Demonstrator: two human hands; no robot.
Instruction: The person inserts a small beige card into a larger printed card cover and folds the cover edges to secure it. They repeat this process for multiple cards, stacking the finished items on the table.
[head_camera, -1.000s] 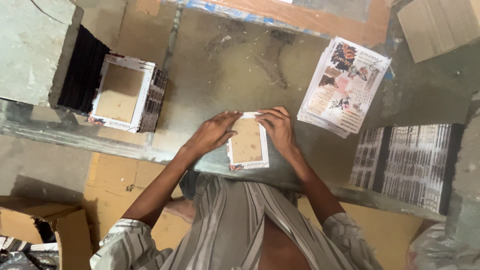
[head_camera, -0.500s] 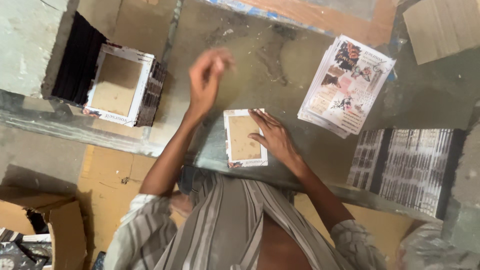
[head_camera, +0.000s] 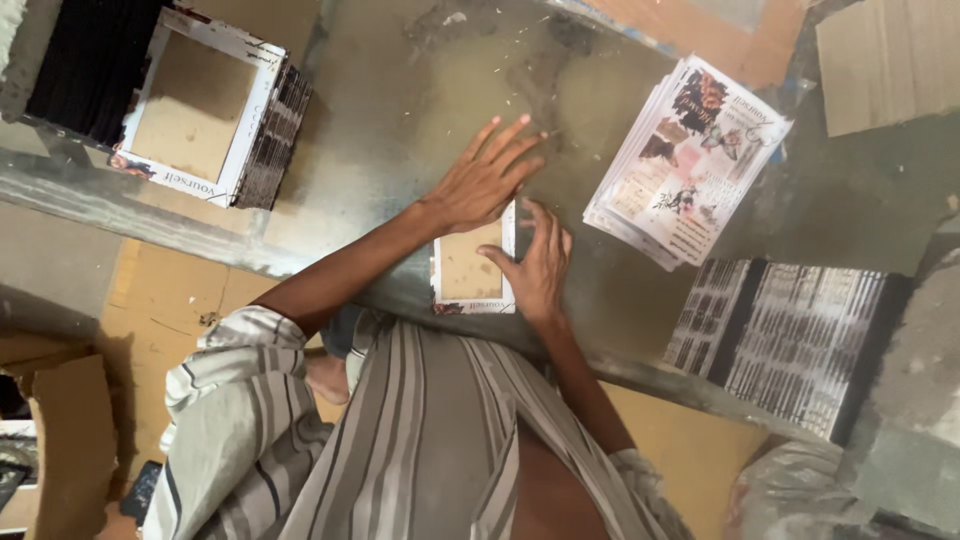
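A small brown card with a white printed paper border (head_camera: 468, 272) lies flat on the grey metal table (head_camera: 400, 90), close to my body. My left hand (head_camera: 485, 180) lies palm down with fingers spread, its heel on the card's far edge and its fingers on the bare table beyond. My right hand (head_camera: 538, 270) presses on the card's right border, fingers stretched along the edge and thumb on the brown face.
A stack of finished bordered cards (head_camera: 200, 110) stands at the far left. A pile of printed paper sheets (head_camera: 690, 160) lies at the right, with dark striped stacks (head_camera: 790, 330) nearer me. Plain cardboard (head_camera: 880, 60) sits at the far right corner.
Both hands were pressing the card a second ago. My left hand then lifted away over the table and has come back down flat at the card's far edge. My right hand stayed on the card.
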